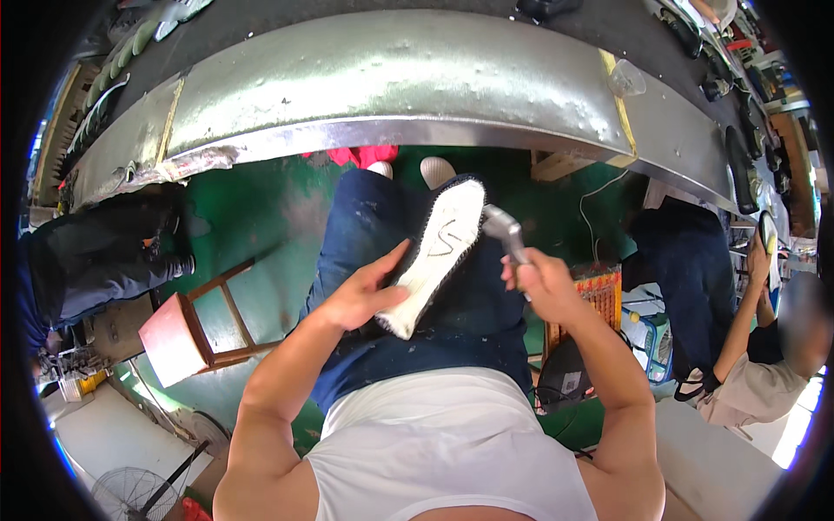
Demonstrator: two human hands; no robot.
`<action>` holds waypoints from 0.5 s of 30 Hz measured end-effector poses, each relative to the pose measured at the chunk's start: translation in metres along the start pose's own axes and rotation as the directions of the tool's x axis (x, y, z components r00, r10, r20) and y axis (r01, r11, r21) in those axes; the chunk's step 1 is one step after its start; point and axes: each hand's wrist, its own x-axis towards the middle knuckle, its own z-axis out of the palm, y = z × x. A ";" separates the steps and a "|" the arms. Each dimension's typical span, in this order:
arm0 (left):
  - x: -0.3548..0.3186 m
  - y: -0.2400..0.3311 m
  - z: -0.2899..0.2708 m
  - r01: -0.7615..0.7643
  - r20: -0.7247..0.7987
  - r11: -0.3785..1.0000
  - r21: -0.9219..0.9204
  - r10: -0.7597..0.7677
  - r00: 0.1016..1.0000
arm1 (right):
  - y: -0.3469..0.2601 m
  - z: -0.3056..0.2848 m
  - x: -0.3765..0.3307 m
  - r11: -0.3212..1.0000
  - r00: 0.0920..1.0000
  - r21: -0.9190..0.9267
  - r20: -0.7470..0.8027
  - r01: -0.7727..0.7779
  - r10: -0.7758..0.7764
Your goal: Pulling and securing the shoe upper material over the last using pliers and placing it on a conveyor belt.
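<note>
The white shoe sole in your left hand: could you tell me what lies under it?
Under the shoe sole are the left hand and the blue-trousered lap. The sole's underside is hidden.

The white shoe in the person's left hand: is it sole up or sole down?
Sole up. The white shoe shows its pale flat sole with a dark scribble, held by the left hand; the right hand holds a grey metal tool beside it.

Curved metal workbench (pixel 391 78), clear plastic cup (pixel 627 78) on top
</note>
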 end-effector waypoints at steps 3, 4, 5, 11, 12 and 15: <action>-0.009 0.044 0.012 -0.132 0.091 0.868 -0.479 0.199 0.976 | -0.019 -0.032 0.013 0.982 0.969 -0.146 -0.196 0.121 -0.148; -0.002 0.055 0.013 -0.133 0.140 0.785 -0.605 0.269 0.953 | -0.022 -0.042 0.021 0.954 0.947 -0.261 -0.239 0.149 -0.214; 0.012 0.059 0.006 -0.099 0.189 0.761 -0.641 0.281 0.941 | -0.027 -0.052 0.030 0.902 0.927 -0.413 -0.276 0.125 -0.254; 0.056 0.115 0.015 -0.173 0.025 0.747 -0.642 0.245 0.969 | -0.048 -0.108 0.110 0.510 0.787 -0.855 -0.247 0.097 -0.565; 0.063 0.119 0.015 -0.190 0.049 0.721 -0.666 0.297 0.954 | -0.047 -0.117 0.126 0.440 0.769 -0.894 -0.220 0.087 -0.600; 0.074 0.130 0.020 -0.205 0.052 0.652 -0.730 0.351 0.935 | -0.046 -0.136 0.161 0.401 0.778 -0.916 -0.246 0.008 -0.579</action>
